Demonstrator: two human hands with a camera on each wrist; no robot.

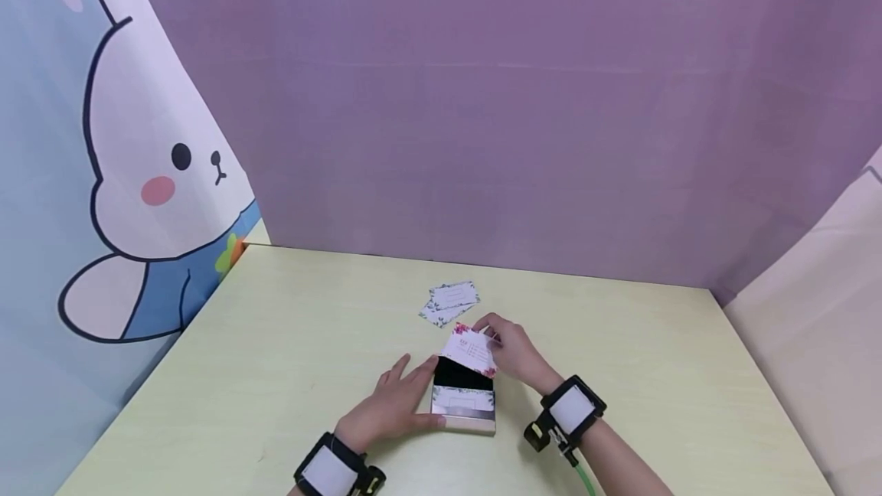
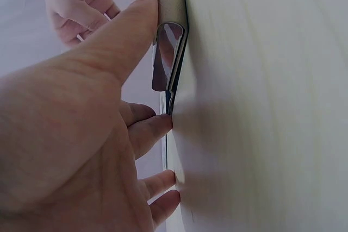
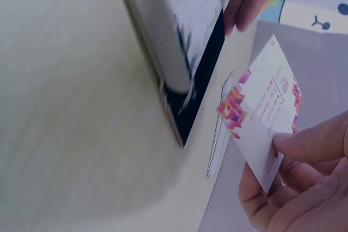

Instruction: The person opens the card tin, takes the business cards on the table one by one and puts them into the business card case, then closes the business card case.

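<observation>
Toward the near edge of the pale yellow-green bench (image 1: 289, 343), a small metal card case with a black lining (image 1: 463, 396) lies opened, its mouth turned to the far edge so a card can slide in or out. It is steadied by the left hand (image 1: 393, 403), laid flat against its left side with straight fingers, thumb on the near corner. A white card with pink floral corners (image 1: 471, 350) is pinched by the right hand (image 1: 513, 349) just above the case's open end. Loose leaf-printed cards (image 1: 449, 302) rest apart, nearer the far edge.
</observation>
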